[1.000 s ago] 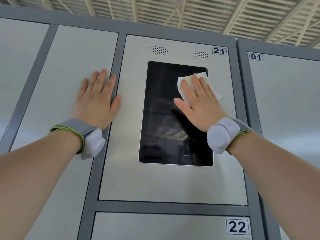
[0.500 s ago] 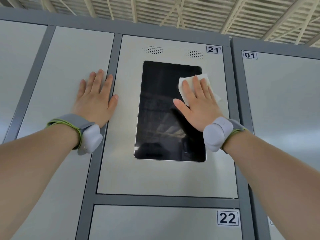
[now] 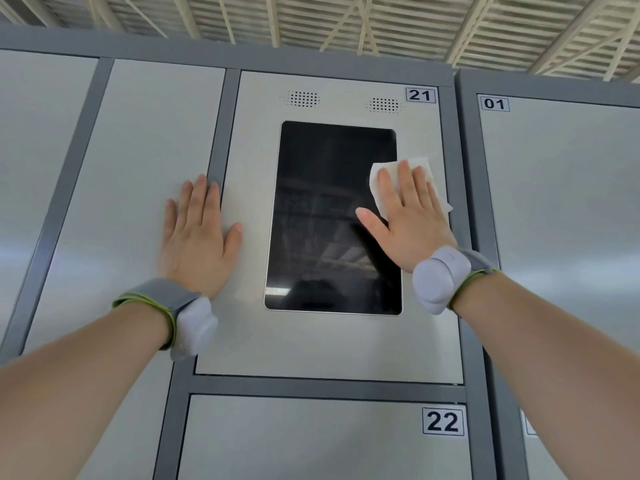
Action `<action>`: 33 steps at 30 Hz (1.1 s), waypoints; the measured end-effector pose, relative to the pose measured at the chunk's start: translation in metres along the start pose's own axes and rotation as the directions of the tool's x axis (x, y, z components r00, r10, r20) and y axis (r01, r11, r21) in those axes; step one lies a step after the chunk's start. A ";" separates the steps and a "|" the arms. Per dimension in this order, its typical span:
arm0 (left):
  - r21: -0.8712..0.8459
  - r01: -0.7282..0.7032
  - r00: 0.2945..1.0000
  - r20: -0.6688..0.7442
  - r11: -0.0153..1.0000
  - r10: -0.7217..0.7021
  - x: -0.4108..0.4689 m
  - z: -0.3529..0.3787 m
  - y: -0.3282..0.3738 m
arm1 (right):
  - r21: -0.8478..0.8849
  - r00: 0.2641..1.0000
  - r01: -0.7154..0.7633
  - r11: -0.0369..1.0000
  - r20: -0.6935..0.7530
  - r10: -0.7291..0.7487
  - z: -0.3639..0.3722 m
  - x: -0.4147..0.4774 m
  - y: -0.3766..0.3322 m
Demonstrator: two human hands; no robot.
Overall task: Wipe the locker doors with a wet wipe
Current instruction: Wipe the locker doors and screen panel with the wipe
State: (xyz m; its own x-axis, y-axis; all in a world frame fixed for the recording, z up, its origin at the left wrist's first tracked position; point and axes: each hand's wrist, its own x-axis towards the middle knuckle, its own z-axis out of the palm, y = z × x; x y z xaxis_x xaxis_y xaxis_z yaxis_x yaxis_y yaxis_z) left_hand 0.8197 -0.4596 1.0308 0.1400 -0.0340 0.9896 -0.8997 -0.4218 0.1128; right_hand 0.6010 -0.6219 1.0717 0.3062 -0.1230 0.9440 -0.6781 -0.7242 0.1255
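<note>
At the far left stand plain grey locker doors, and the one nearest the middle [image 3: 138, 168] is divided from its neighbour by a darker grey frame post [image 3: 227, 133]. The left hand [image 3: 197, 244] lies flat across that post, fingers straight and close together and holding nothing. Its fingertips point upward and its thumb reaches onto the left margin of the next door. A grey wristband with a green edge and a pale pod [image 3: 180, 317] circles the left wrist.

The next door, numbered 21 [image 3: 329, 344], has two small dotted grilles near its top and a tall dark screen [image 3: 325, 220] set into its middle. The number label [image 3: 420, 95] sits in its upper right corner.

The white wet wipe [image 3: 378, 188] lies at the screen's right edge, partly on the glass and partly on the metal strip beside it. The right hand [image 3: 412, 226] presses it flat against the door with straight fingers, not curled round it, and the thumb is spread out over the screen. The wipe's top edge and corners show past the fingertips. A matching wristband [image 3: 436, 282] sits on the right wrist.

Below door 21 is the door labelled 22 [image 3: 311, 441]. To the right, past another post, is the door labelled 01 [image 3: 561, 220]. A ribbed ceiling with beams [image 3: 346, 19] runs above the lockers.
</note>
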 end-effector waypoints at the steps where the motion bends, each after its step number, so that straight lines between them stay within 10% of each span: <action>1: -0.001 0.000 1.000 -0.010 1.000 0.000 -0.004 0.002 0.002 | -0.003 1.000 -0.007 1.000 0.001 0.007 -0.001 0.005 0.004; 33: 0.085 0.012 0.998 -0.070 0.996 -0.006 -0.018 0.011 0.007 | 0.089 0.999 -0.017 0.996 0.030 0.015 0.005 -0.045 0.013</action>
State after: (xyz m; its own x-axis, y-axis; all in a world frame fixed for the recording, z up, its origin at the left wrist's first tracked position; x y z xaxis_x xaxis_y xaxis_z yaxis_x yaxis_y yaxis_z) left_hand 0.8157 -0.4715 1.0130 0.1162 0.0322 0.9927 -0.8594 -0.4978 0.1168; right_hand 0.5818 -0.6293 1.0291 0.3161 -0.1537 0.9362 -0.6213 -0.7793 0.0818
